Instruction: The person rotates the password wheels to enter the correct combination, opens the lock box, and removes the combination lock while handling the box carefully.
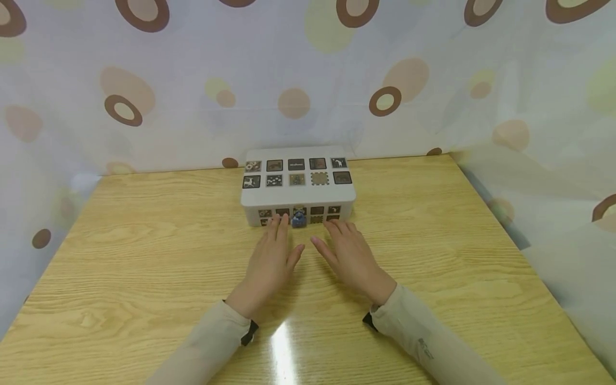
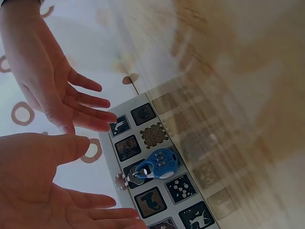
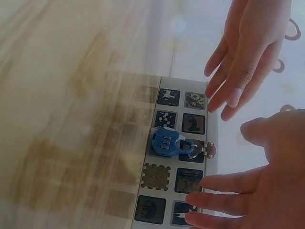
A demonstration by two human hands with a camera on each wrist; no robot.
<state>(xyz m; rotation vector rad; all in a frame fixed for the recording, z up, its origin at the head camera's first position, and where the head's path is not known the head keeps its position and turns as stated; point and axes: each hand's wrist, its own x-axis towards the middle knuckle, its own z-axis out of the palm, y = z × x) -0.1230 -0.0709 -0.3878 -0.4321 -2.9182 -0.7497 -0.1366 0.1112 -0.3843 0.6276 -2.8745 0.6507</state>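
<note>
A white box [image 1: 298, 193] with small dark picture squares on its lid and front lies at the back of the table. From the metal clasp [image 2: 120, 181] on its front hangs a blue combination padlock [image 2: 162, 163], its number dials showing and its shackle through the clasp. My left hand [image 1: 270, 256] is left of the padlock, fingers extended toward the box front, thumb apart. On the other side, my right hand [image 1: 350, 259] reaches the same way, fingertips near the front's right part. Neither hand holds anything; the padlock [image 3: 164, 142] sits between them.
The wooden table [image 1: 144, 267] spreads out around the box. A white curtain [image 1: 192, 80] with brown and beige circles hangs right behind the box and along both sides. Black straps [image 1: 249, 332] show at the sleeve cuffs.
</note>
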